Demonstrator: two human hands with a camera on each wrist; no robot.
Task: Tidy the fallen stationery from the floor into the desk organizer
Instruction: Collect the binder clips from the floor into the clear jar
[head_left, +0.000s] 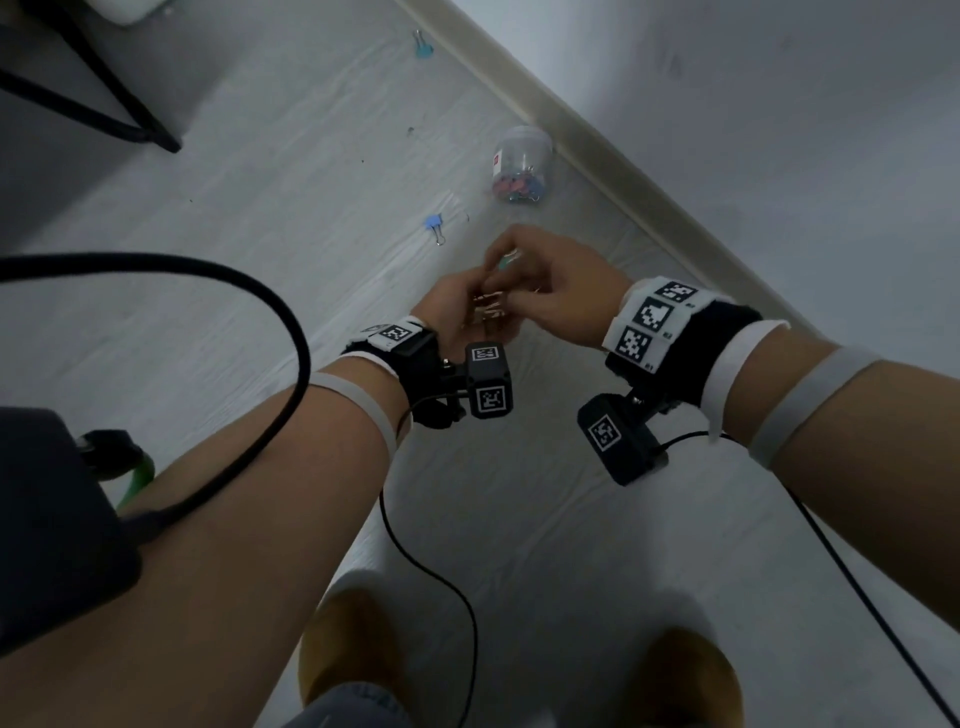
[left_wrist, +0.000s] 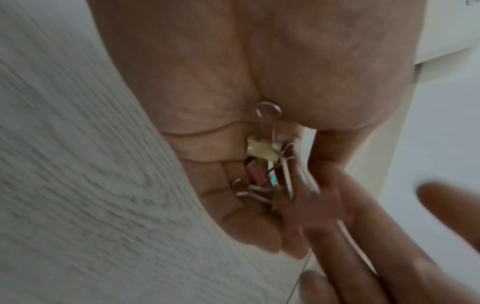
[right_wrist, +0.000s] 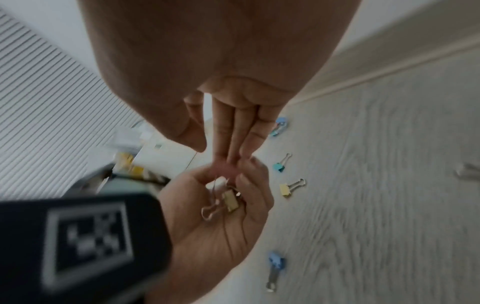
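My left hand (head_left: 457, 317) is cupped palm up above the floor, its fingers curled round several binder clips (left_wrist: 262, 151), a yellow one (right_wrist: 230, 200) on top and a pink one beneath. My right hand (head_left: 540, 280) reaches over it with straight fingers (right_wrist: 233, 133) whose tips touch the left hand's fingers; it holds nothing, and its thumb stands apart. On the floor lie a blue clip (head_left: 434, 226), a teal clip (right_wrist: 280, 164), a yellow clip (right_wrist: 288, 188) and another teal clip (head_left: 423, 44) farther off. No desk organizer can be made out.
A clear plastic jar (head_left: 519, 166) of coloured clips lies on its side by the baseboard (head_left: 597, 150). Black desk legs (head_left: 104, 104) stand at the far left. Cables trail by my arms, and my slippers (head_left: 353, 654) are below. A blurred clear container (right_wrist: 127, 144) sits far left.
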